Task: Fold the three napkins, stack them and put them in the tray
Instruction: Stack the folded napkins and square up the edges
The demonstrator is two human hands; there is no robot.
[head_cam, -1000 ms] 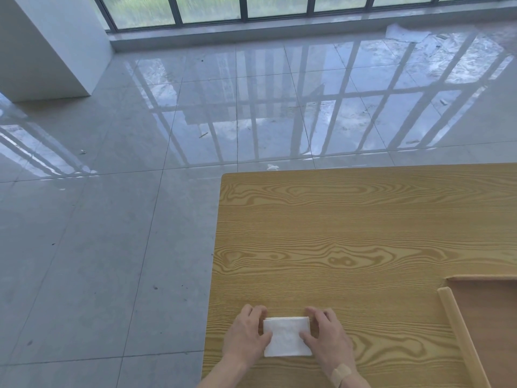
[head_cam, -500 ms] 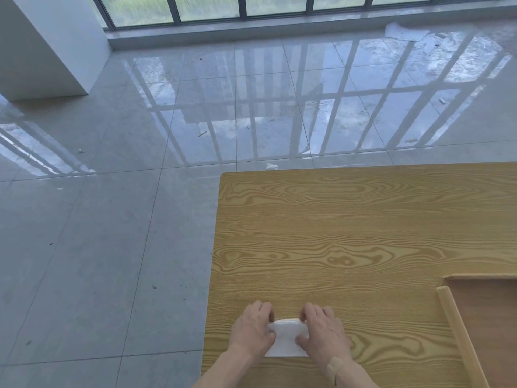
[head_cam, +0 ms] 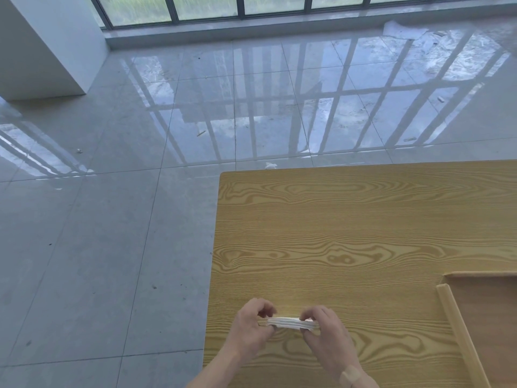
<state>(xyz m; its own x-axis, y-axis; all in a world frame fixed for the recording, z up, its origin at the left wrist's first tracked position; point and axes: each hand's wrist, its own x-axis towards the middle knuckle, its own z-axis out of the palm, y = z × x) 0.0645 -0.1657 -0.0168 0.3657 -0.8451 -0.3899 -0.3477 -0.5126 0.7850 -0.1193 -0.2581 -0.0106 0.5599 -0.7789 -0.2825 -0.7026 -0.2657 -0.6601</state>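
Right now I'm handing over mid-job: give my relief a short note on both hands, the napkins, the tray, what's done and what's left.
Left hand: pinching the left end of the napkin stack.
Right hand: pinching its right end.
Stack: folded, layered, held edge-on just above the table, near its front edge.
Tray: to the right on the table; the part in view has nothing in it.
Done: folding and stacking, as far as the layers show.
Left: carry the stack right and set it in the tray.

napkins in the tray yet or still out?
Out. The folded napkin stack is pinched edge-on between left hand and right hand over the table, left of the tray.
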